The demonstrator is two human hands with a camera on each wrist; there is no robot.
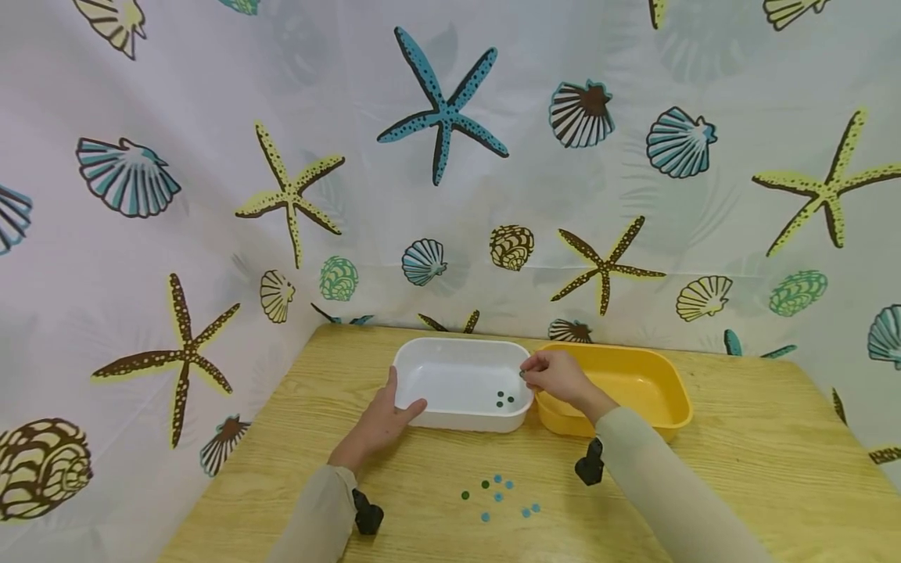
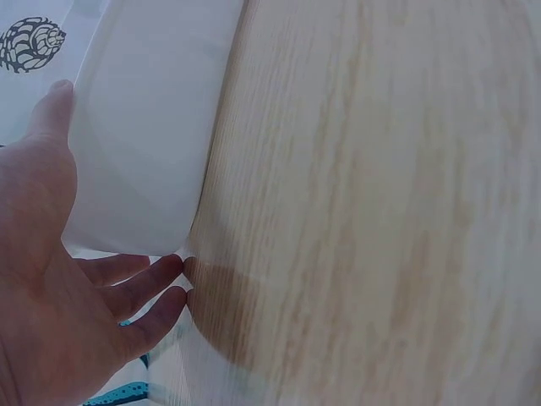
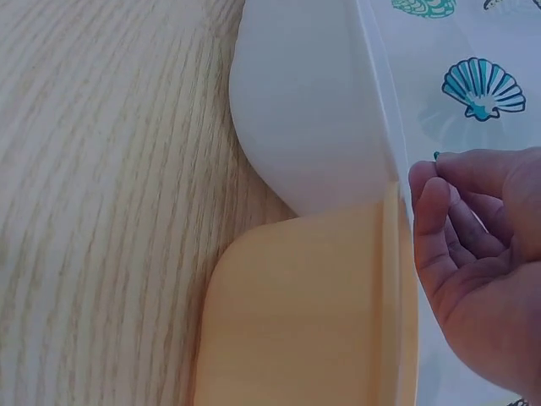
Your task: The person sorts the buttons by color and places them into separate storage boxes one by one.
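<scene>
My left hand (image 1: 380, 418) holds the near left corner of a white plastic basin (image 1: 450, 422), thumb along the front and fingers round the end. In the left wrist view the fingertips (image 2: 173, 269) curve about the basin's lower corner. Between thumb and forefinger, my right hand (image 1: 556, 377) pinches a small dark green disc (image 3: 437, 156), mostly hidden by the fingers, above the basin's right rim. Three dark green discs, one a green disc (image 1: 511, 399), lie inside at the right. Nearer me, several light blue discs (image 1: 498, 496) and two green discs (image 1: 465, 495) lie scattered.
A yellow basin (image 1: 672, 391) stands against the right end of the white one, partly behind my right forearm. Both rest on a wooden table (image 1: 739, 438). Behind hangs a white curtain (image 1: 507, 203) printed with shells and starfish.
</scene>
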